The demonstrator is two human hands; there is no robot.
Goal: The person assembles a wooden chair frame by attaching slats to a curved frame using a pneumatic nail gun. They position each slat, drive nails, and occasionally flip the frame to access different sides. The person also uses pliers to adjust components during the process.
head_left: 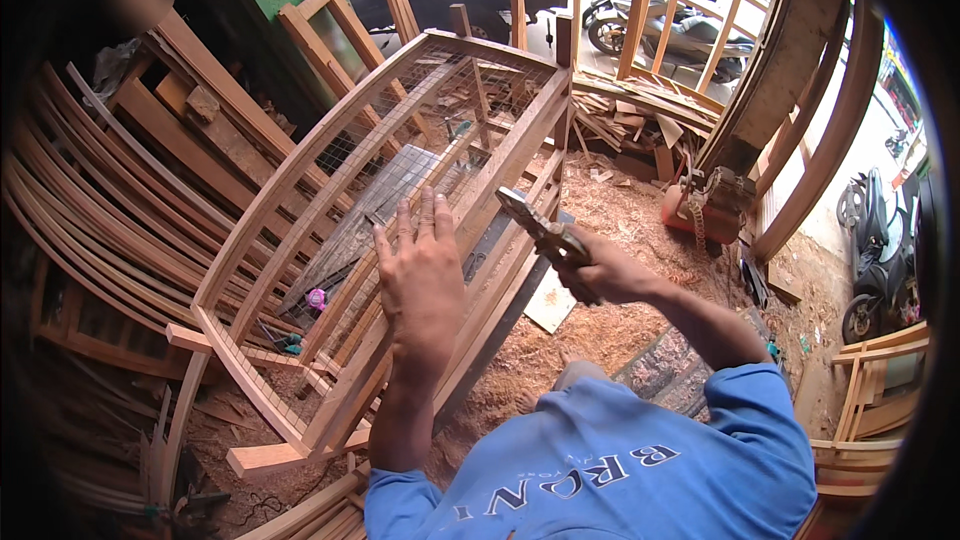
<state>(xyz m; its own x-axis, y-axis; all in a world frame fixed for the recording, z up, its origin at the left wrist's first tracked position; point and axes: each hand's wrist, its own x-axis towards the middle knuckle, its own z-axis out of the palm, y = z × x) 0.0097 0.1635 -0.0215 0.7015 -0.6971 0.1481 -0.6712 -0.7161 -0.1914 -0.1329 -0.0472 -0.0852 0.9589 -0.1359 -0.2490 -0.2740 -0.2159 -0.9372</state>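
A large curved wooden frame (500,169) stands tilted in front of me, with slats and thin wire mesh (345,145) across its openings. My left hand (425,275) lies over one of its long rails, fingers stretched out and palm down, holding nothing. To its right, my right hand (610,272) is closed around a long grey metal hand tool (540,227), whose narrow head points up and left beside the frame's right rail. The tool's exact kind is unclear, as the fingers cover part of it.
Curved wooden strips (110,210) are stacked at left. Wood shavings (625,205) cover the floor, with offcuts (620,125) piled behind. A red machine (700,215) stands by a post at right. Motorcycles (880,255) are parked outside. A pink round object (317,298) shows through the frame.
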